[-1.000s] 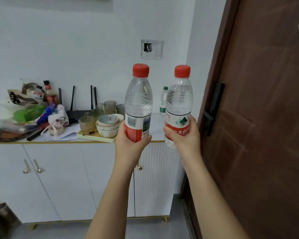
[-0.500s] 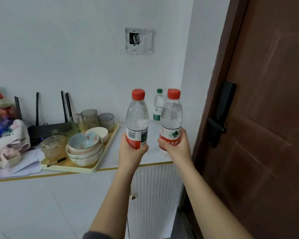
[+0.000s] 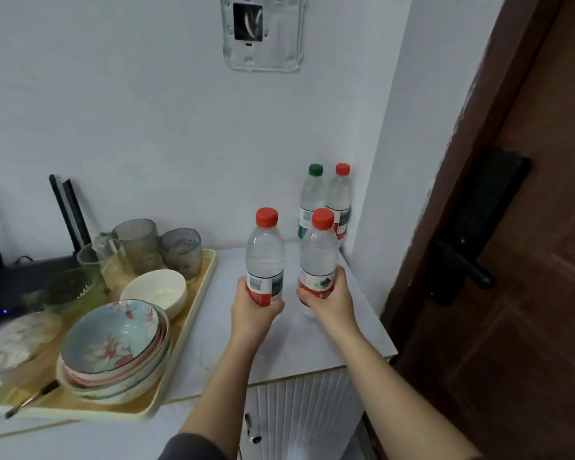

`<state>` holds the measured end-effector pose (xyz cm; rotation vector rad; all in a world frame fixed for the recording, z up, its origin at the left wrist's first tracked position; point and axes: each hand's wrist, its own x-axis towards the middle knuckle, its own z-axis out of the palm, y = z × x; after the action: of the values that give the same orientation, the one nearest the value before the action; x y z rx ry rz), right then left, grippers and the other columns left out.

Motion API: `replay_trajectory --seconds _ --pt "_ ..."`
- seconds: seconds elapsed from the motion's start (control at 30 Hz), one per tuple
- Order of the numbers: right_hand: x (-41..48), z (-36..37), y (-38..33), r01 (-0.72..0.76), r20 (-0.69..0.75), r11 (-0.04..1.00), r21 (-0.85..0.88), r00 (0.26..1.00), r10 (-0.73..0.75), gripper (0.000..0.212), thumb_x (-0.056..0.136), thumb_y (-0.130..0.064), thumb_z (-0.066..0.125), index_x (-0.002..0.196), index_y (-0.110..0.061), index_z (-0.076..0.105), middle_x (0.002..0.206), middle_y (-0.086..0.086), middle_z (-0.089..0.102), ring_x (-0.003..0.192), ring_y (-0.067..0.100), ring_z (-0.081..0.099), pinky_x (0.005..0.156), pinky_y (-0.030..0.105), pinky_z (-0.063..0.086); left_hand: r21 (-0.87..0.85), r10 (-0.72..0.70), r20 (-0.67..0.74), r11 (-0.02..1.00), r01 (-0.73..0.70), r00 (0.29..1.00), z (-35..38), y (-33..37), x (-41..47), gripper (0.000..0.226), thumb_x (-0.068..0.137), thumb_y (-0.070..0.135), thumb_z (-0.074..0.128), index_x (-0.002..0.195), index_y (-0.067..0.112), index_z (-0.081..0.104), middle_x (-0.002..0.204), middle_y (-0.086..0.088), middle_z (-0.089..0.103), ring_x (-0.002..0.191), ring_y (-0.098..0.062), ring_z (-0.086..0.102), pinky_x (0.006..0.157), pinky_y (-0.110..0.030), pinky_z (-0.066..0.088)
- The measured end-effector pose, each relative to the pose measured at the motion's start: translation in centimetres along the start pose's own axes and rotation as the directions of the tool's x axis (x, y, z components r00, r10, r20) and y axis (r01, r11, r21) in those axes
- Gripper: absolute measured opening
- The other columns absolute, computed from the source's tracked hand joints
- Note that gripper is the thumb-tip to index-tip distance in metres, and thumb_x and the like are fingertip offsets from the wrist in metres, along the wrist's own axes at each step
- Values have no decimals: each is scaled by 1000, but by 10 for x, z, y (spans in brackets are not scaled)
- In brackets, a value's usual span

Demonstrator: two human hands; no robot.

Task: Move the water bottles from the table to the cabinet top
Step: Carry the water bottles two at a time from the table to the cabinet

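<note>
Gripping the left bottle (image 3: 265, 260) in my left hand (image 3: 256, 310) and the right bottle (image 3: 317, 257) in my right hand (image 3: 331, 302), I hold both upright over the cabinet top (image 3: 316, 346). Pushing them too far back could topple the corner bottles (image 3: 311, 199); drifting left could clip the tray (image 3: 198, 303).

We look forward and down from head height, close over the right end of the cabinet top (image 3: 362, 330); wall (image 3: 146, 111) ahead, door (image 3: 538, 310) rightward.

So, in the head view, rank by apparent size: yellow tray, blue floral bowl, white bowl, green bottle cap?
yellow tray
blue floral bowl
white bowl
green bottle cap
The floral bowl is nearer; its lead is unsure.
</note>
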<state>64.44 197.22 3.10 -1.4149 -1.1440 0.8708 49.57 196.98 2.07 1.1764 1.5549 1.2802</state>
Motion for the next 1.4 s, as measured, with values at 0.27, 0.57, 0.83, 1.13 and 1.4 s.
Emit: replay_trajectory --seconds 0.27,0.57,0.83,1.13,1.4 --pt "36 14 22 -29 64 1000 7 998 29 70 73 -7 83 131 -18 47 122 0 65 110 18 64 79 22 55 15 13 39 1000 -14 999 13 -12 29 61 70 5 81 114 28 46 102 8 64 91 -6 63 75 -26 54" --pt "78 23 33 5 123 996 -92 992 6 83 50 -41 85 126 -34 52 124 -2 61 115 16 62 97 44 54 329 6 57 944 -25 998 21 -3 68 62 68 20 86 116 22 47 113 0 40 94 -12 49 82 -24 42" --pt "114 33 26 -6 89 987 -159 996 21 65 67 -18 89 116 -24 48 115 -4 64 103 11 62 75 10 44 382 45 -44 924 -25 998 30 2 106 62 60 24 89 110 19 54 107 -1 58 95 -17 59 76 -29 48" --pt "150 55 27 47 -28 960 -275 998 -57 53 60 -26 93 98 -17 57 102 2 64 93 18 63 79 30 50 290 51 -149 957 -5 988 43 8 138 51 69 21 86 107 20 52 109 -1 59 97 -20 61 76 -31 47" --pt "162 66 30 -10 -99 947 -322 995 -23 45 67 -32 90 87 -14 52 69 -3 61 66 17 60 59 29 43 352 54 -158 936 6 986 48 11 162 56 72 22 84 118 12 55 114 -7 57 103 -24 60 78 -30 44"
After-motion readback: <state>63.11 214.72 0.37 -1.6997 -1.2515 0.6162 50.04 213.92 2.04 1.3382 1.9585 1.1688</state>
